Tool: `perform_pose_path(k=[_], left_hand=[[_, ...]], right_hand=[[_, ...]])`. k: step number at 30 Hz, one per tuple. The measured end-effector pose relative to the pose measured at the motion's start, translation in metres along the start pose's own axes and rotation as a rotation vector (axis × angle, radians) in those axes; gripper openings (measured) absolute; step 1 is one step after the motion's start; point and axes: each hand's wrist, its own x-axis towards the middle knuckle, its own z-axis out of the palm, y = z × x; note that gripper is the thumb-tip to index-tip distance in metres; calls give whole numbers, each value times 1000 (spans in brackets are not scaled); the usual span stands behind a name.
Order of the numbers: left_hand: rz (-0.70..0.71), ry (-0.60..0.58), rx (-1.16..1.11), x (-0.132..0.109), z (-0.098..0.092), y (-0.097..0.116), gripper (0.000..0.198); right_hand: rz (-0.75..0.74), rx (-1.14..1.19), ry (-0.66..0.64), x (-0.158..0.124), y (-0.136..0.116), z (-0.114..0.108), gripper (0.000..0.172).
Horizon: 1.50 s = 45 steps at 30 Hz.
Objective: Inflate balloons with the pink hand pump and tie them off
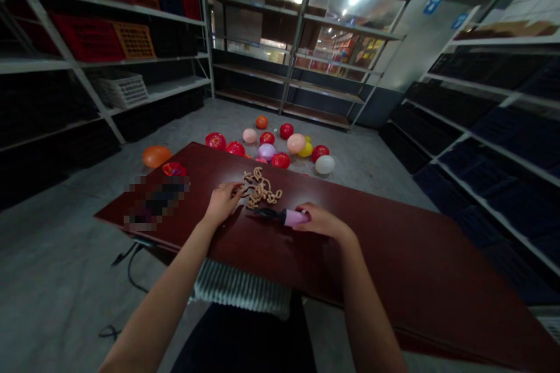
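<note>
My right hand (317, 220) is wrapped round the pink-purple end of a hand-held tool (294, 217). Its black front part (268, 213) points left, low over the table; the exact kind of tool is unclear. Beside its tip lies a loose heap of tan, twisted strands (261, 187). At the left edge of that heap is my left hand (225, 200), its fingers loosely curved and partly apart, the tips touching or very near the strands. I make out nothing held in it.
The dark red table (371, 233) carries a shiny red item (175, 169) and a blurred-out dark object (160, 201) at left. Several balloons (266, 152) lie on the floor behind it. Shelves with crates (94, 38) stand around; a ribbed pale cloth (240, 288) is at the front edge.
</note>
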Motion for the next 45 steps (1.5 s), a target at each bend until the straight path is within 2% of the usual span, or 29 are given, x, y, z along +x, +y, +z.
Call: perform_pose_path(k=[4, 7, 10, 13, 16, 18, 20, 23, 28, 30, 33, 36, 38, 41, 45], left_hand=[[49, -31, 34, -2, 1, 1, 24], [88, -57, 51, -2, 0, 2, 19], [67, -72, 68, -2, -1, 5, 19], [13, -68, 90, -2, -3, 7, 21], [-8, -38, 105, -3, -3, 9, 25], [-5, -23, 123, -4, -3, 9, 29], [7, -25, 143, -5, -3, 9, 30], [24, -30, 165, -6, -3, 8, 25], [31, -13, 132, -5, -6, 9, 10], [23, 31, 98, -4, -8, 9, 6], [-3, 157, 67, -2, -13, 4, 9], [-85, 273, 93, 4, -21, -9, 16], [-137, 287, 159, 12, -32, -20, 20], [-200, 232, 311, 27, -57, -37, 24], [-432, 101, 550, 46, -96, -59, 34]], right_hand=[[36, -104, 45, -10, -6, 4, 33], [112, -64, 10, -12, -9, -1, 30], [152, 41, -31, -8, -10, -10, 36], [200, 328, -23, 2, -12, -9, 45], [269, 779, 32, 14, -17, 6, 52], [240, 1042, 47, 21, -21, 20, 51], [177, 1195, 13, 25, -23, 32, 47], [132, 1259, -40, 27, -23, 41, 45], [83, 1291, 8, 26, -20, 42, 45], [84, 1289, 6, 26, -20, 42, 45], [89, 1283, -5, 26, -20, 43, 45], [94, 1268, -25, 27, -18, 44, 46], [95, 1269, -44, 27, -17, 45, 46], [78, 1310, -79, 25, -20, 45, 45], [49, 1334, -172, 19, -32, 47, 44]])
